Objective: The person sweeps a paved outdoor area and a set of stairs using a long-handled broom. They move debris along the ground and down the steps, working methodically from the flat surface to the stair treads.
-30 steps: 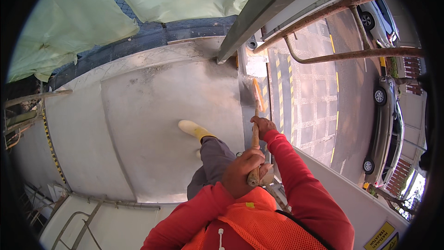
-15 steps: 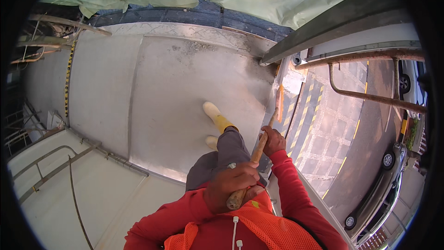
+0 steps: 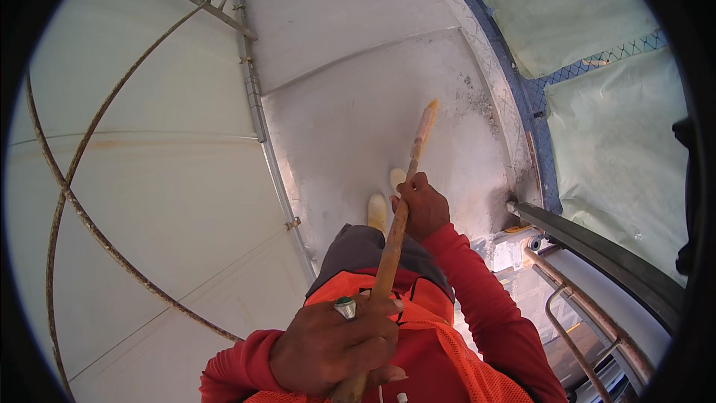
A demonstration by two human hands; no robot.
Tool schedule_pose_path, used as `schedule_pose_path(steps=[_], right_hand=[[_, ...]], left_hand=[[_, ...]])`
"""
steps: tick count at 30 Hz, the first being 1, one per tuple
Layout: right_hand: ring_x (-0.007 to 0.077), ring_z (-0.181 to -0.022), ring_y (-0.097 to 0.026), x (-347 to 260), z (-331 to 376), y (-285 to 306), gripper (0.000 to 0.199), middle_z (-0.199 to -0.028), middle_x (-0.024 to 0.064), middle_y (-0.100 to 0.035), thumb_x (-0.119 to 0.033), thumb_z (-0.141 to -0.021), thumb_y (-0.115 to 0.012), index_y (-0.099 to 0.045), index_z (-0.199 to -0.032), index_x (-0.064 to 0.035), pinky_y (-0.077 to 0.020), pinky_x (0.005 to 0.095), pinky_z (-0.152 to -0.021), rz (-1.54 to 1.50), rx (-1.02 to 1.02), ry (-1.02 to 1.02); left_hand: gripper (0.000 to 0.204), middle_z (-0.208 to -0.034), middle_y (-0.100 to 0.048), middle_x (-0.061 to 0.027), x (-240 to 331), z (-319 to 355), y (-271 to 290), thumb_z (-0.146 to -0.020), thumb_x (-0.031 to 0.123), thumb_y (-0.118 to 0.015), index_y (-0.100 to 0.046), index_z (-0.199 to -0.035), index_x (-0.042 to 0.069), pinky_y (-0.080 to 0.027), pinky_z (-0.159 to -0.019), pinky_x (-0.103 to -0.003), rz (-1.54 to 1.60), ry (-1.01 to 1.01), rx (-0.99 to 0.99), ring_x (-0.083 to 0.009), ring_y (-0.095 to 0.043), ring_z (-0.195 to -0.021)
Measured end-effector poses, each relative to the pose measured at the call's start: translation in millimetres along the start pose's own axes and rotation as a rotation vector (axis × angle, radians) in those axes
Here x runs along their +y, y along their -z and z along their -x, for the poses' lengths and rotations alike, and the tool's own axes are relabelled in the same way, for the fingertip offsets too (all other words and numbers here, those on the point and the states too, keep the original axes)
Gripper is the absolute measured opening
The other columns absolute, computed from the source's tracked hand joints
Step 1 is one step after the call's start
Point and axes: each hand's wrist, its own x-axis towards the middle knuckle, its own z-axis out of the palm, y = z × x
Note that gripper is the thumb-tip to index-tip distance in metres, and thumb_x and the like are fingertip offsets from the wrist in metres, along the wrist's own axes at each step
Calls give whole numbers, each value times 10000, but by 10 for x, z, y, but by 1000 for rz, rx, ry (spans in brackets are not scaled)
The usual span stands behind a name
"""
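Observation:
A broom (image 3: 389,257) with a long, worn wooden handle runs slantwise away from my body. My left hand (image 3: 335,343), wearing a ring with a dark green stone, is closed round the handle near its butt end, close to my body. Farther up, my right hand (image 3: 423,205) grips the same handle. The narrow orange-edged head (image 3: 426,123) is at the far end, over the grey floor (image 3: 335,127); I cannot tell whether it touches. My pale boots (image 3: 377,211) stand below the handle.
A white wall or panel (image 3: 164,201) with rusty curved bars (image 3: 112,250) lies to my left. At right are pale green sheeting (image 3: 615,134) over mesh, a dark metal beam (image 3: 597,254) and rusty railings (image 3: 589,313). Crumbly debris (image 3: 481,97) lies along the floor's far right edge.
My view and body have turned left. The broom has swung from the ledge by the striped paving to over the grey floor. Both hands keep hold of its handle.

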Motion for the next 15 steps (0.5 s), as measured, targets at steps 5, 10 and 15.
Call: schedule_pose_path(steps=[5, 10, 15], right_hand=[[338, -817, -687, -407, -448, -818, 200, -1055, 119, -574, -265, -954, -717, -703, -1051, -90, -585, 460, -716, -186, -304, 374], [334, -907, -692, -457, -361, -1926, 186, -1095, 104, -581, -262, -945, -736, -702, -1070, -128, -581, 450, -792, -464, -684, 489], [323, -986, -700, -13, -678, -2779, 207, -1180, 73, -608, -266, -932, -760, -703, -1093, -149, -566, 437, -888, -300, -985, 513]], left_hand=[[364, -868, -708, -59, 141, 118, 63, -792, 285, -921, -614, -777, 90, -577, -516, -369, -247, 300, 81, -269, -792, -917], [288, -874, -697, -109, -337, 94, -348, -834, 201, -872, -618, -819, 67, -590, -563, -403, -266, 703, 269, -311, -755, -786], [196, -870, -680, -131, -1267, 60, -828, -902, 139, -790, -618, -883, 48, -612, -704, -463, -263, 873, 543, -365, -731, -799]])
